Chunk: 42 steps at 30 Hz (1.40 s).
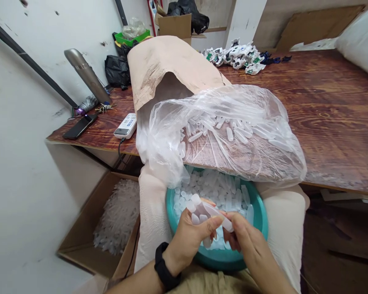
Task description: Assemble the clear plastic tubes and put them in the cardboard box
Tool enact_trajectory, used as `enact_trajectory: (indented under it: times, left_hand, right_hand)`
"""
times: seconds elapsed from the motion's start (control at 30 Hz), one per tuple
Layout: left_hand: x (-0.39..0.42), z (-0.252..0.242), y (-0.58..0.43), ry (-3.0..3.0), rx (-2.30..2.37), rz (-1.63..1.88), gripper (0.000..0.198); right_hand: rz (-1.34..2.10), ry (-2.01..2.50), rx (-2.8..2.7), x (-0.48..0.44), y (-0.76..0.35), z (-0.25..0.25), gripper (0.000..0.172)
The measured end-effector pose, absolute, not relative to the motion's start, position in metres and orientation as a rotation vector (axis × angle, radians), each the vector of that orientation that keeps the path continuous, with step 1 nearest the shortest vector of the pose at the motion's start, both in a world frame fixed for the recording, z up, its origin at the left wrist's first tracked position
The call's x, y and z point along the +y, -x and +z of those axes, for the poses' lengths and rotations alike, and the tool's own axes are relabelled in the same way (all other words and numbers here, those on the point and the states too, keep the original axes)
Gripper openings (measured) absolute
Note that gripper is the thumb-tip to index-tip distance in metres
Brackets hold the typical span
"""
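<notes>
A teal basin point(263, 220) full of small translucent plastic pieces point(217, 188) rests at the lap. Over it, my left hand point(191, 232), with a black band on the wrist, is closed around several of these pieces. My right hand point(245, 232) pinches the end of a longer translucent piece point(216, 214), whose other end lies at my left fingers. Behind the basin, a clear plastic bag point(248, 159) on the table holds more of the same pieces point(230, 134). Some fingertips are hidden behind the pieces.
The wooden table point(331, 118) carries a large paper sack point(178, 57), a phone point(79, 126), a white device point(126, 125), a metal flask point(87, 75) and a pile of white-and-green parts point(239, 57). A cardboard box point(79, 228) of translucent pieces stands low at left.
</notes>
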<state>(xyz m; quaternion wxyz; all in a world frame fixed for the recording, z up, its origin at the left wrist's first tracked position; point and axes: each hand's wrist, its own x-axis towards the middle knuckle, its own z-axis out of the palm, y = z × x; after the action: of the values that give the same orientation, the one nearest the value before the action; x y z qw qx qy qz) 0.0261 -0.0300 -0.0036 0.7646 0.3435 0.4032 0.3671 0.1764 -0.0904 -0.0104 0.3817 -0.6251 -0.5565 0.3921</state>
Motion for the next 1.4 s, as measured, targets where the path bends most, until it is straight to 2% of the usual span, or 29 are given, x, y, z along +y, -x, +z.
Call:
enact_trajectory:
  times: [0.1,0.23,0.33,0.47,0.5,0.6,0.67,0.87,1.23,1.3,1.4]
  left_hand:
    - [-0.028,-0.004,-0.026,-0.721,0.863,0.813,0.04]
    - [-0.027,-0.003,-0.025,-0.747,0.828,0.78,0.038]
    - [-0.027,-0.001,-0.024,-0.643,0.767,0.753,0.037]
    - [-0.029,0.003,-0.024,-0.44,0.634,0.638,0.039]
    - [-0.029,0.004,-0.023,-0.416,0.588,0.589,0.039]
    - [-0.031,0.005,-0.021,-0.397,0.45,0.482,0.041]
    - [-0.033,0.007,-0.02,-0.438,0.41,0.448,0.041]
    - [-0.033,0.019,-0.017,-0.534,0.464,0.392,0.048]
    - [-0.035,0.02,-0.01,-0.483,0.499,0.374,0.043]
    - [-0.027,0.021,0.006,-0.453,0.568,0.458,0.042]
    - [-0.004,0.017,0.052,-0.487,0.853,0.797,0.048]
  right_hand:
    - [0.874,1.586,-1.51,-0.091,-0.173,-0.009,0.028]
    - [1.058,1.505,-1.443,-0.094,-0.166,-0.006,0.036]
    - [1.127,1.428,-1.418,-0.094,-0.166,-0.003,0.036]
    - [0.918,1.326,-1.391,-0.094,-0.174,-0.003,0.017]
    - [0.89,1.292,-1.377,-0.095,-0.176,-0.004,0.023]
    - [1.061,1.199,-1.406,-0.099,-0.179,-0.003,0.064]
    - [1.187,1.165,-1.459,-0.101,-0.179,-0.001,0.074]
    - [1.1,1.195,-1.528,-0.108,-0.177,0.006,0.069]
    - [1.09,1.247,-1.484,-0.104,-0.172,0.002,0.07]
    - [1.073,1.252,-1.533,-0.101,-0.176,0.001,0.068]
    - [1.062,1.37,-1.591,-0.098,-0.187,-0.005,0.05]
